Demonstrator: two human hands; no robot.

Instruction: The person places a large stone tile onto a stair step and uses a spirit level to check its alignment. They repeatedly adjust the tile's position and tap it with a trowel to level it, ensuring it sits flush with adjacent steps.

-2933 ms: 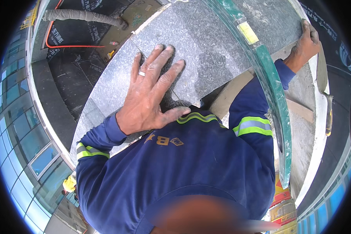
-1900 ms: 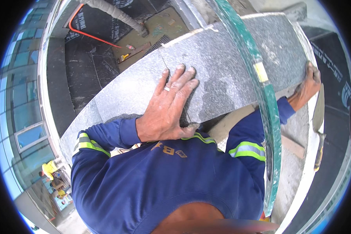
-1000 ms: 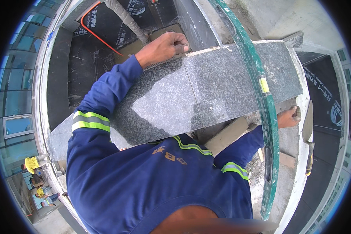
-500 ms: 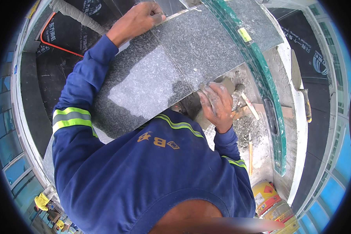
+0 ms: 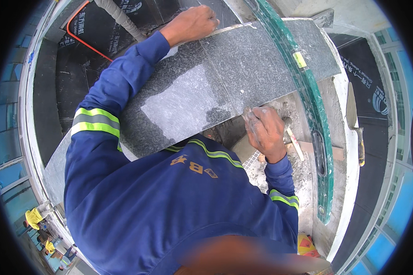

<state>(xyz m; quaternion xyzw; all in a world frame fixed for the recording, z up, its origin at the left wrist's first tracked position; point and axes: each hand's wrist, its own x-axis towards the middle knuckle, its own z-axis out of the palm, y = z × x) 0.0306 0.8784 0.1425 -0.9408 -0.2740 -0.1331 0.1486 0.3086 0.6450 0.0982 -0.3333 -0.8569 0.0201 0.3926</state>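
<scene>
Two speckled grey stone slabs lie edge to edge in front of me: a left slab (image 5: 137, 123) with a large pale patch and a right slab (image 5: 248, 59), a thin seam between them. At the far edge, close to the seam, my left hand (image 5: 192, 24) is closed, its fingers curled; what they hold, if anything, is hidden. My right hand (image 5: 267, 130), dusty with grey, is closed at the near edge by the seam's other end, and its grasp is hidden too. A long green spirit level (image 5: 309, 87) rests across the right slab and extends past its near edge.
A hammer (image 5: 295, 144) with a pale handle lies in the rubble-strewn recess right of my right hand. On the white ledge at right is a trowel (image 5: 351, 107). Black sheeting (image 5: 69, 110) and a wrapped pipe (image 5: 119, 19) are at left. People in yellow (image 5: 33, 217) are far below.
The view has shifted, so the slabs sit lower and further right. My right hand's fingers have drawn closer together at the near edge. My left hand stays closed by the far edge.
</scene>
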